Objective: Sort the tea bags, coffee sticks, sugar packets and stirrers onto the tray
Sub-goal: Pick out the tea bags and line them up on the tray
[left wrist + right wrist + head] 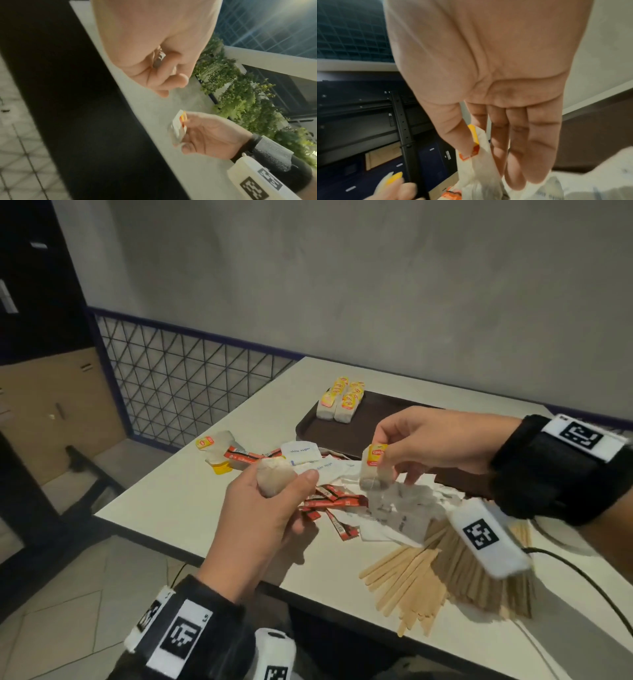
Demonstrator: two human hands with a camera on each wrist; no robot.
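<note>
White table: L hand grips tea bag; R hand pinches 2nd tea bag.

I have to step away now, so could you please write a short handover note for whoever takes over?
Left hand grips one tea bag; right hand pinches another.
Done: a few tea bags sit on the tray.
Left on the table: two more tea bags, coffee sticks, sugar packets and stirrers.
</note>
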